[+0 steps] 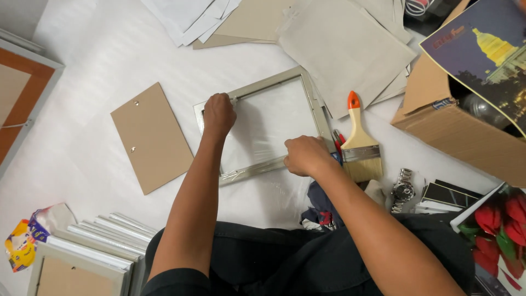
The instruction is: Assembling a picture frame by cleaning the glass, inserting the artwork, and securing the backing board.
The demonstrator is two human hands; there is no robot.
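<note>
A silver picture frame [312, 93] lies face down on a white sheet, its backing removed so the clear pane shows. My left hand [218, 113] presses on the frame's far left corner with fingers curled. My right hand [304, 155] grips the near right corner of the same frame. A brown backing board [152, 136] with two small fittings lies flat to the left of the frame, apart from it.
A paintbrush [359, 140] with an orange-tipped handle lies right of the frame, a wristwatch [402, 189] beyond it. A cardboard box [449, 123] holding a night-scene print stands at right. Stacked silver frames [93, 249] sit near left; grey sheets [345, 46] spread behind.
</note>
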